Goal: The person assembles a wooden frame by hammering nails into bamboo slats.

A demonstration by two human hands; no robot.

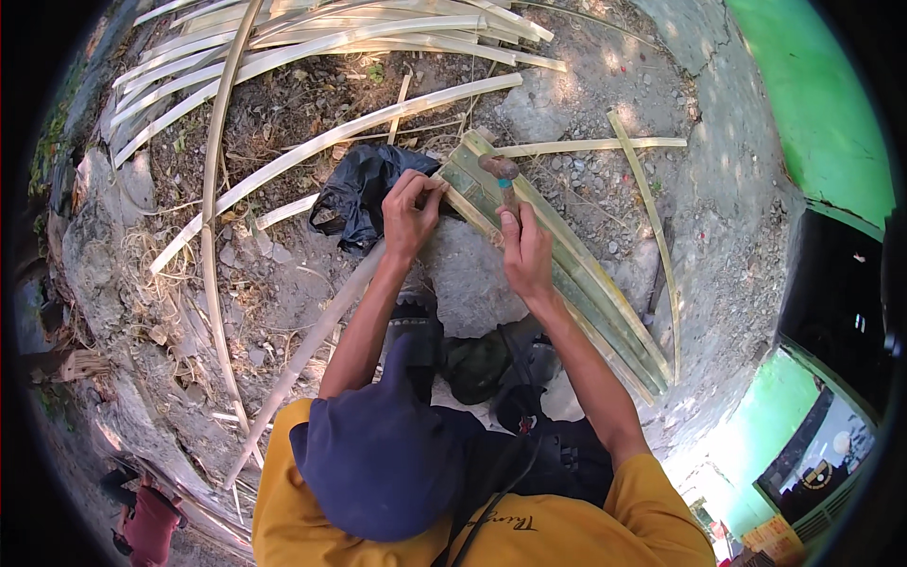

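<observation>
While a fan of pale split bamboo slats [312,42] lies heaped on the dirt at the far left and top, two longer pale bamboo strips [321,151] run loose across the ground nearer the person, one curving down the left and one slanting toward the middle. Just right of these lies one crumpled black plastic bag [364,189], and the left hand [408,213] rests against its edge, fingers pinched shut on the near end of the bundle of green split bamboo lengths [567,274]. That bundle lies on one grey rounded stone [470,274] and slants away to the lower right; at least four lengths show in it, though an exact count cannot be made. The right hand [525,250] is closed around the handle of one rusty-headed hammer-like tool [503,180], whose head sits on the bundle's upper end. Judging from this, the chief risk is to the left fingers, which pinch the bamboo close beside the tool's head: a glancing blow could land on them. A strike off the stone's support could also split a length unevenly or make the bundle skid. Two thin pale strips [652,227] lie at the right, one level, one running down beside the bundle.
</observation>
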